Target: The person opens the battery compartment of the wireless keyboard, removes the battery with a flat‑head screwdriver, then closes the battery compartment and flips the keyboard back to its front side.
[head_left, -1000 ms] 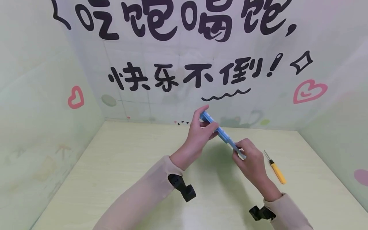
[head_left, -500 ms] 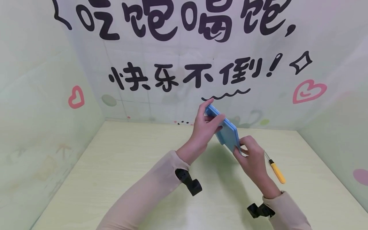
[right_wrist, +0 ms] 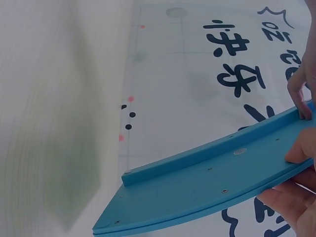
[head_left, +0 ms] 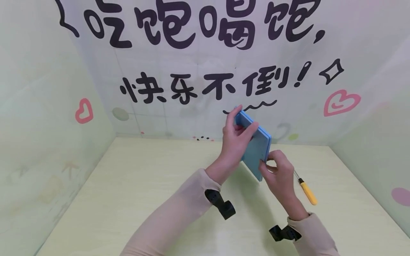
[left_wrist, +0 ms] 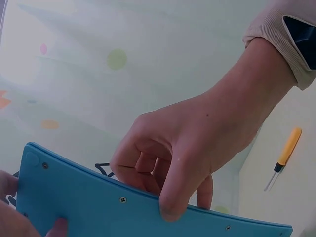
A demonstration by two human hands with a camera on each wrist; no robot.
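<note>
A flat blue plastic panel is held up tilted above the table, one face turned toward me. Small screws dot that face, and a raised strip runs along one long edge. My left hand grips its upper end, thumb on the face and index finger over the top. With thumb and fingers, my right hand pinches the right edge lower down; the same right hand shows large in the left wrist view, its thumb on the screw side. Some fingers behind the panel are hidden.
A screwdriver with a yellow handle lies on the pale table, right of my right hand. Printed walls enclose the table at the back and both sides. Dark wrist cameras stick out from the sleeves.
The panel has turned from nearly edge-on to show its broad face. My left hand has risen and shifted right; my right hand stays near the same spot at its edge.
</note>
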